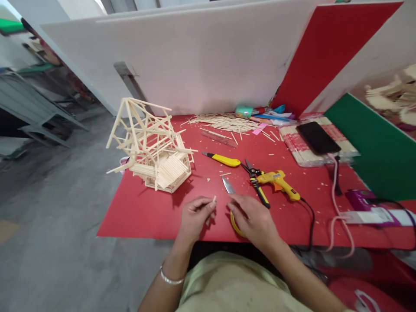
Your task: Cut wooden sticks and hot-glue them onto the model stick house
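My left hand (196, 215) pinches a short wooden stick (213, 201) between thumb and fingers, just above the red table (136, 212). My right hand (252, 218) is closed around a yellow-handled knife (229, 185), whose blade points up and away toward the stick. The two hands are a few centimetres apart near the table's front edge. A stick-built model house (152, 145) stands at the table's left, beyond my left hand.
A yellow utility cutter (222, 160), yellow-handled scissors (256, 182) and a yellow glue gun (279, 182) lie beyond my right hand. A pile of loose sticks (224, 123) lies at the back. A phone (317, 137) rests on packs at right, with cables near it.
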Demonstrator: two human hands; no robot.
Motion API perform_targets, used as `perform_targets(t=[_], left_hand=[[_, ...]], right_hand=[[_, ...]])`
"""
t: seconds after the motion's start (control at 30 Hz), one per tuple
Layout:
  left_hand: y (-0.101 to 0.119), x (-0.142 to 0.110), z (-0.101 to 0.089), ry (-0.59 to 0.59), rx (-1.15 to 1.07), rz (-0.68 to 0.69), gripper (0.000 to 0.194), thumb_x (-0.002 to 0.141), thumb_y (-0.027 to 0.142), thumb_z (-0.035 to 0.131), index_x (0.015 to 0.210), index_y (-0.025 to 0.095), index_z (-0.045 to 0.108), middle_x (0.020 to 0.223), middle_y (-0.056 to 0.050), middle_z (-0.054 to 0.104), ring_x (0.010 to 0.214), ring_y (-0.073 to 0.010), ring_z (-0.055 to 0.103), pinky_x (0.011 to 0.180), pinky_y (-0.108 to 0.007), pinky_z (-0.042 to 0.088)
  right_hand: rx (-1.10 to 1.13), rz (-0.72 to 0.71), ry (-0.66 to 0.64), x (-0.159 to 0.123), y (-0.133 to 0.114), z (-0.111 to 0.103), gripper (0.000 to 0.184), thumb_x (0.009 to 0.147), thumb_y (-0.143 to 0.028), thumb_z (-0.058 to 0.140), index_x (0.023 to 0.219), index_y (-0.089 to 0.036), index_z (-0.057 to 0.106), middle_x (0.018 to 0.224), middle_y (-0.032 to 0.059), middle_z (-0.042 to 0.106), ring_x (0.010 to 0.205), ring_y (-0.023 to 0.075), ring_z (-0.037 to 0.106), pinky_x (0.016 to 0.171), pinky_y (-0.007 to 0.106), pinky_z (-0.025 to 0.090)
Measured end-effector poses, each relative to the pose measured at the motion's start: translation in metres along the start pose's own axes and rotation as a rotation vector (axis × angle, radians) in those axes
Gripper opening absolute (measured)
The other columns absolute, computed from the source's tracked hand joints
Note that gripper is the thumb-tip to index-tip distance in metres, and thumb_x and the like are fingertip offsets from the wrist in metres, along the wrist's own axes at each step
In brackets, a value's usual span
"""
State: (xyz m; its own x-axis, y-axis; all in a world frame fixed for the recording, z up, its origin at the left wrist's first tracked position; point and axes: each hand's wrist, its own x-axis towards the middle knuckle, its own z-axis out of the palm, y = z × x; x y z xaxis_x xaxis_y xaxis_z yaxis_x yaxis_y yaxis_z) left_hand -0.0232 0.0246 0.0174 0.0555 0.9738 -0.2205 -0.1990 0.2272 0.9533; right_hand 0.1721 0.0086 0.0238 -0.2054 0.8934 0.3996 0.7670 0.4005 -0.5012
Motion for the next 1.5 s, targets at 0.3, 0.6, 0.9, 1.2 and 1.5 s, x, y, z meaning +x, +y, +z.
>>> perform_targets(t=[0.3, 0.6, 0.9, 1.2, 1.5], left_hand=[[-0.011, 0.012, 0.017, 0.129, -0.214, -0.031, 0.027, 0.075, 0.038, 0.080, 0.082, 0.014, 0.070, 0.058, 0.001, 0.062, 0.043, -0.0056, 0.048, 0.038, -0.016, 0.034], [-0.010, 0.009, 0.021, 0.146, -0.150, 0.059, 0.027, 0.084, 0.043, 0.071, 0.087, 0.017, 0.066, 0.059, 0.003, 0.058, 0.045, -0.0064, 0.046, 0.043, -0.017, 0.037], [0.006, -0.005, 0.019, 0.181, 0.182, 0.337, 0.020, 0.091, 0.034, 0.062, 0.082, 0.017, 0.067, 0.084, -0.003, 0.064, 0.079, -0.0147, 0.059, 0.074, -0.025, 0.047], [0.012, -0.007, 0.020, 0.139, 0.515, 0.489, 0.021, 0.095, 0.024, 0.052, 0.082, 0.018, 0.067, 0.081, -0.004, 0.062, 0.079, -0.0180, 0.058, 0.074, -0.028, 0.044], [0.014, -0.021, 0.024, 0.149, 0.589, 0.491, 0.022, 0.096, 0.022, 0.049, 0.077, 0.018, 0.057, 0.078, -0.003, 0.057, 0.075, -0.0161, 0.054, 0.069, -0.027, 0.041]], right_hand=[[-0.476, 0.334, -0.453, -0.027, 0.024, 0.007, 0.057, 0.088, -0.019, 0.049, 0.144, -0.010, 0.047, 0.107, 0.0165, 0.066, 0.081, 0.0248, 0.069, 0.064, 0.031, 0.050], [0.162, 0.314, -0.181, -0.025, 0.029, -0.005, 0.075, 0.078, -0.044, 0.066, 0.143, -0.016, 0.040, 0.129, 0.0162, 0.061, 0.113, 0.0281, 0.062, 0.090, 0.038, 0.053], [0.177, 0.197, -0.280, 0.000, -0.021, 0.014, 0.053, 0.085, -0.046, 0.063, 0.129, -0.019, 0.052, 0.111, 0.0117, 0.063, 0.099, 0.0271, 0.063, 0.083, 0.039, 0.052], [0.210, 0.197, -0.287, -0.002, -0.021, 0.020, 0.043, 0.090, -0.022, 0.050, 0.132, -0.020, 0.049, 0.111, 0.0113, 0.064, 0.098, 0.0243, 0.062, 0.082, 0.034, 0.049], [0.318, 0.262, -0.320, -0.019, -0.022, 0.029, 0.031, 0.085, -0.013, 0.047, 0.114, -0.022, 0.056, 0.092, 0.0038, 0.066, 0.080, 0.0169, 0.062, 0.073, 0.025, 0.045]])
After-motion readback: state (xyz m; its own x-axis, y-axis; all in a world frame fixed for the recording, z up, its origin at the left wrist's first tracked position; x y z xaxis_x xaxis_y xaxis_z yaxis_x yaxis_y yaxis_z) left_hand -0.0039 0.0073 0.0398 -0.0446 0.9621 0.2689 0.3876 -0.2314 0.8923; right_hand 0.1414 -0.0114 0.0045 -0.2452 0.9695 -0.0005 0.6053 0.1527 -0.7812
